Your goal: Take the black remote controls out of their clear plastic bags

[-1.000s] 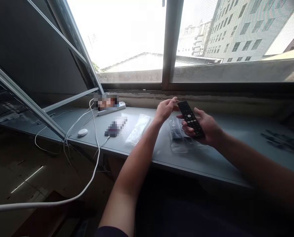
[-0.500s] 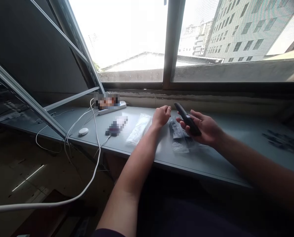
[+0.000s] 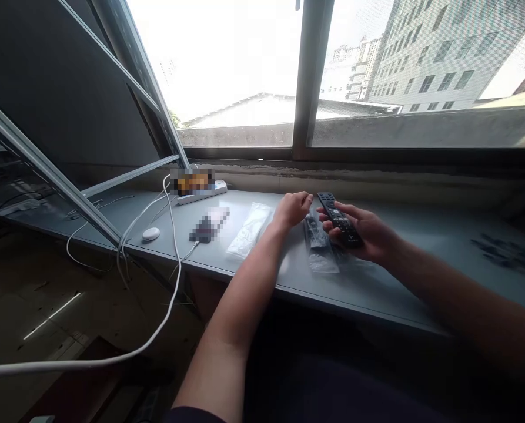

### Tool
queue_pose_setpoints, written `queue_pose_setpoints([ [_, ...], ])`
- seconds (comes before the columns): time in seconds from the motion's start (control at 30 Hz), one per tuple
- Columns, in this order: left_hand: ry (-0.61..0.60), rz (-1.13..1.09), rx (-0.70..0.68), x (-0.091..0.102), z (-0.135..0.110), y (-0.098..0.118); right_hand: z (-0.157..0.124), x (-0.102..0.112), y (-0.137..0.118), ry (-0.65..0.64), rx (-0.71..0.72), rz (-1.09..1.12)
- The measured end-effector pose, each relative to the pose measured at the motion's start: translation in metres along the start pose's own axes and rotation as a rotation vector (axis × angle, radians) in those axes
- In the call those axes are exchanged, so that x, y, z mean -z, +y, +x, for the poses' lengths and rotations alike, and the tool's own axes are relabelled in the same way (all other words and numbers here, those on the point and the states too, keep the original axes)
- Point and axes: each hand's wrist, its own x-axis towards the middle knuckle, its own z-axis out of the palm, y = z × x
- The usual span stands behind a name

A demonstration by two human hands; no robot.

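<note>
Remote (image 3: 339, 220) | clasped in right hand (image 3: 370, 232), buttons facing up | left hand (image 3: 291, 209) near its far end, closure unclear

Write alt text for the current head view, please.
A person's right hand holds a black remote control, buttons facing the camera, above a grey table by a window. The left hand is curled near its far end; a whitish plastic packet and a clear plastic bag lie on the table.

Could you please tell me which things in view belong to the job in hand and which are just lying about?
Job in hand:
black remote control, held in the right hand
clear bag nearby, probably

Lying about:
white packet
round white device
power strip
white cable
</note>
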Motion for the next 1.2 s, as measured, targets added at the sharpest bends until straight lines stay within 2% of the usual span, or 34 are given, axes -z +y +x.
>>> queue_pose_setpoints([
  [0.07,0.002,-0.023,0.009,-0.001,0.001,-0.002,0.000,0.000,-0.001,0.005,-0.007,0.002],
  [0.2,0.014,-0.065,0.042,-0.001,0.001,-0.003,-0.004,0.001,-0.002,-0.095,-0.014,0.001],
  [0.3,-0.002,-0.014,0.018,-0.001,0.001,-0.003,-0.006,0.000,-0.001,-0.130,-0.026,-0.011],
  [0.5,-0.010,0.121,-0.045,-0.002,0.000,-0.004,-0.005,-0.005,0.001,-0.037,-0.006,0.040],
  [0.63,-0.019,0.194,-0.038,-0.002,0.001,-0.004,-0.005,-0.004,-0.001,0.009,-0.022,0.049],
  [0.77,-0.025,0.272,-0.017,-0.002,0.002,-0.005,-0.001,0.001,-0.001,-0.034,0.003,0.078],
  [0.93,-0.033,0.232,-0.047,-0.002,0.002,-0.006,0.001,0.005,0.001,-0.164,-0.043,0.077],
  [1.2,-0.026,0.241,-0.028,-0.002,0.001,-0.004,-0.004,0.001,0.002,-0.095,-0.030,-0.013],
])
